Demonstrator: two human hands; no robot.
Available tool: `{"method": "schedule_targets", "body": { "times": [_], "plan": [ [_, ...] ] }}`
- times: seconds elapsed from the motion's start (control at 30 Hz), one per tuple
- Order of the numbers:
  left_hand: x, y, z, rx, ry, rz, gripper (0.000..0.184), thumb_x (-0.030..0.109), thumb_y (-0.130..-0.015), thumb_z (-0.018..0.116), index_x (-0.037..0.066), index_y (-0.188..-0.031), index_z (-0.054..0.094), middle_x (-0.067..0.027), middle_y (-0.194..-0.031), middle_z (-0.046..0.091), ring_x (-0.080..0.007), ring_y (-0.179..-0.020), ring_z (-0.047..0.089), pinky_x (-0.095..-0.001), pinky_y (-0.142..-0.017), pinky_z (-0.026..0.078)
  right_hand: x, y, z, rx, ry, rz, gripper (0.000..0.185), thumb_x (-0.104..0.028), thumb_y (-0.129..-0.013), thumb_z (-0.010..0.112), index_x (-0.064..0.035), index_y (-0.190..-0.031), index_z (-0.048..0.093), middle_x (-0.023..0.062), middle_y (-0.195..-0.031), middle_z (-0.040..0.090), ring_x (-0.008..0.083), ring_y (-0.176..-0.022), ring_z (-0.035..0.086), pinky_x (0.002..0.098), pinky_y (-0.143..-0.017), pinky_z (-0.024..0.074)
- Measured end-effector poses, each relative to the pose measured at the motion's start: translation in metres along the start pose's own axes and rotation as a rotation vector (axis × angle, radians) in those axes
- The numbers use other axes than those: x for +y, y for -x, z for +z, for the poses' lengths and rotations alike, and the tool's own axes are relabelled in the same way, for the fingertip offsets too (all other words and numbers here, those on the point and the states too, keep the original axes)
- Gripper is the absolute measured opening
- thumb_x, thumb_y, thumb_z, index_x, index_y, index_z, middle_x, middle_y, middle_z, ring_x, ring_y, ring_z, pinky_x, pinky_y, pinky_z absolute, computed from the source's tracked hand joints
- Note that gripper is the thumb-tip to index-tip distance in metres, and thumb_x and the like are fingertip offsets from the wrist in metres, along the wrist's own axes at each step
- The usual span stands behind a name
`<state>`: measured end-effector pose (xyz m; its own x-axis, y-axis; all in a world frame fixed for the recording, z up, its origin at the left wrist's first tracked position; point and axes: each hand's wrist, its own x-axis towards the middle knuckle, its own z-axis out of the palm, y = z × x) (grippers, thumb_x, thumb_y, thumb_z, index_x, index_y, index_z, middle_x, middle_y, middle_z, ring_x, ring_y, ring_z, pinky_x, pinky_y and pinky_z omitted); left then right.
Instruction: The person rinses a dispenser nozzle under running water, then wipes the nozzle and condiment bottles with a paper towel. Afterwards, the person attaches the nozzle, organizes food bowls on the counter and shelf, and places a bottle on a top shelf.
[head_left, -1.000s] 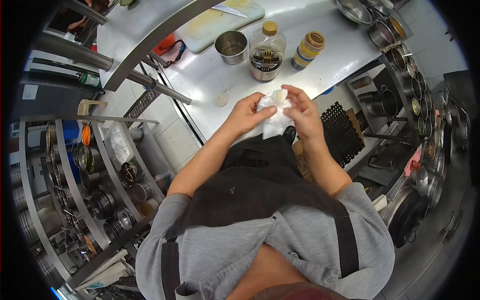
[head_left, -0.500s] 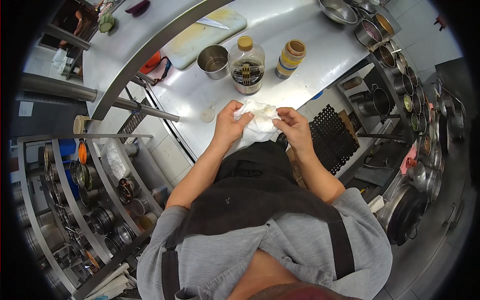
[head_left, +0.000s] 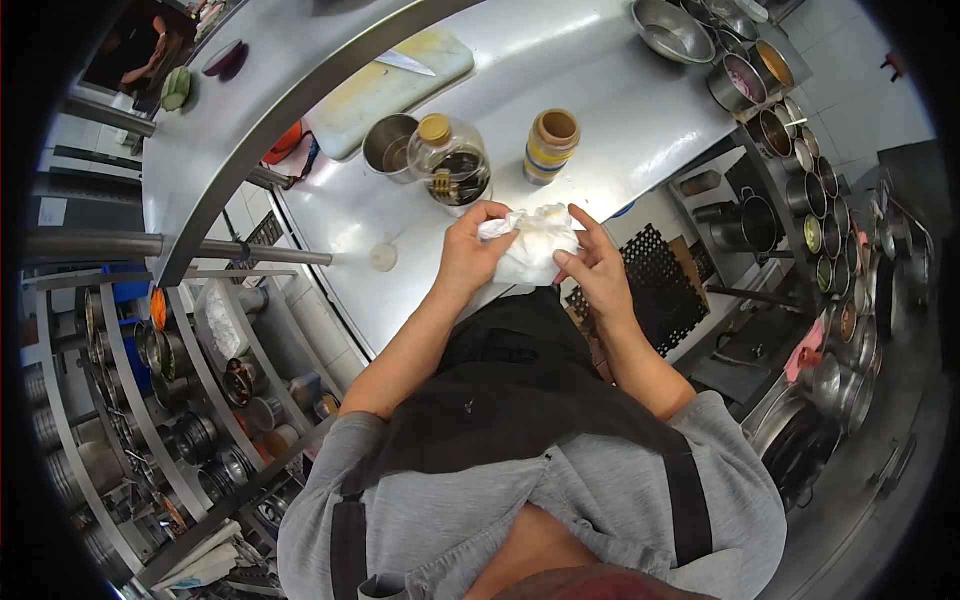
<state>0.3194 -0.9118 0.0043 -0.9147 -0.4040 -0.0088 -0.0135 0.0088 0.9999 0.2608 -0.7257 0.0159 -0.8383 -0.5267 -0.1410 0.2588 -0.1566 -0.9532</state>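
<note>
A crumpled white cloth, perhaps paper towel, is held between my two hands over the table's front edge, just before my apron. My left hand pinches its left side, thumb on top. My right hand has its thumb and fingers at the cloth's right edge. Beyond the cloth stands a clear jar with a gold lid, dark contents and a gold label. To its right is a stack of tape rolls or ring-like bands. A steel pot sits left of the jar.
A knife lies on a cutting board at the back of the steel table. A small clear round lid rests at left. Metal rails cross the left side. Pots and pans line the right; shelves with containers stand left.
The view has shifted, so the jar, pot and board appear further left. My hands have turned and spread the cloth a little, with the right fingers shifting along its edge.
</note>
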Motion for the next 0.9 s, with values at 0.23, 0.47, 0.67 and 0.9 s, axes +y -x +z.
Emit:
{"method": "schedule_targets", "body": {
  "times": [0.23,0.47,0.67,0.9],
  "plan": [
    [0.005,-0.029,0.056,-0.016,0.103,-0.092,0.021,-0.001,-0.080,0.072,0.001,-0.094,0.056,-0.0054,-0.093,0.066,-0.0107,-0.090,0.062,-0.0246,-0.086,0.049,-0.026,-0.046,-0.068,-0.052,0.209,-0.032,0.028,0.000,-0.081,0.058,0.0049,-0.108,0.063,0.0086,-0.098,0.068,0.0108,-0.084,0.062,0.0234,-0.076,0.0488],
    [0.056,-0.031,0.047,-0.263,-0.168,0.069,0.048,0.010,-0.081,0.072,0.004,-0.124,0.054,-0.0094,-0.128,0.056,-0.0193,-0.119,0.053,-0.0373,-0.099,0.042,-0.061,-0.086,-0.102,-0.406,0.559,-0.343,0.027,0.002,-0.076,0.056,0.0012,-0.101,0.068,0.0095,-0.089,0.065,0.0206,-0.086,0.063,0.0292,-0.072,0.0494],
    [0.061,-0.043,0.082,-0.209,-0.471,0.153,0.033,0.014,-0.083,0.066,0.003,-0.115,0.064,-0.0182,-0.084,0.069,-0.0292,-0.076,0.069,-0.0356,-0.070,0.052,-0.085,-0.101,-0.082,-0.443,0.625,-0.487,0.022,0.002,-0.072,0.062,0.0033,-0.093,0.068,0.0102,-0.085,0.065,0.0184,-0.076,0.064,0.0281,-0.066,0.0484],
    [0.042,-0.035,0.091,0.112,-0.449,0.039,0.027,0.006,-0.083,0.059,0.006,-0.108,0.069,-0.0173,-0.077,0.069,-0.0251,-0.066,0.068,-0.0346,-0.062,0.051,-0.079,-0.102,-0.089,-0.488,0.657,-0.457,0.019,0.000,-0.075,0.069,0.0016,-0.094,0.067,0.0103,-0.084,0.065,0.0152,-0.068,0.062,0.0265,-0.062,0.0486]
  ]
}}
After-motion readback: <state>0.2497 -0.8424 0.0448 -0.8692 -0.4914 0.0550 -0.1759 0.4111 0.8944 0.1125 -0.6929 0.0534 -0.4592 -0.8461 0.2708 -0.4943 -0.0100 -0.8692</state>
